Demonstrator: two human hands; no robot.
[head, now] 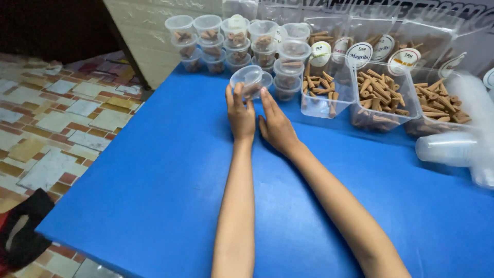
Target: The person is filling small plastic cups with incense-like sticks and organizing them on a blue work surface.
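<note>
A small clear plastic cup with a lid (250, 81) is held tilted above the blue table (154, 185), near the far edge. My left hand (240, 114) grips its left side with fingers wrapped up around it. My right hand (276, 123) touches its right side with fingers stretched upward. I cannot tell what the cup contains. Just behind it stand stacks of lidded clear cups (234, 44) filled with brown incense cones.
Open clear tubs (380, 96) of brown incense cones line the back right. A sleeve of empty clear cups (446, 149) lies on its side at the right edge. Left of the table is a tiled floor (51, 128) with a dark bag (23, 231).
</note>
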